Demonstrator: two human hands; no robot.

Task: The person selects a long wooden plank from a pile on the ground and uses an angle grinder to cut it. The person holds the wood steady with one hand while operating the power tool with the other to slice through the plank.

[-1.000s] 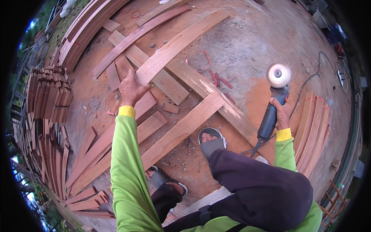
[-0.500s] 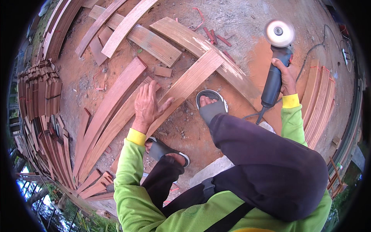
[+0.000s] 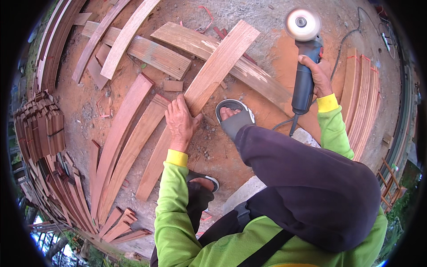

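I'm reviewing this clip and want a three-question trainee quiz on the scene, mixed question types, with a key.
1. What tool does the right hand hold?
2. True or false: the left hand touches nothing.
3. What colour are the sleeve cuffs? A) black B) yellow C) blue

Key: 1. An angle grinder. 2. False; it is on a long wooden plank. 3. B.

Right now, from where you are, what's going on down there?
A person's left hand holds a reddish-brown plank, whose far part crosses over a paler, worn board. The right hand grips an angle grinder by its body. Its disc points away from the person, looks blurred as if spinning, and is apart from the plank. More boards lie stacked at the right.
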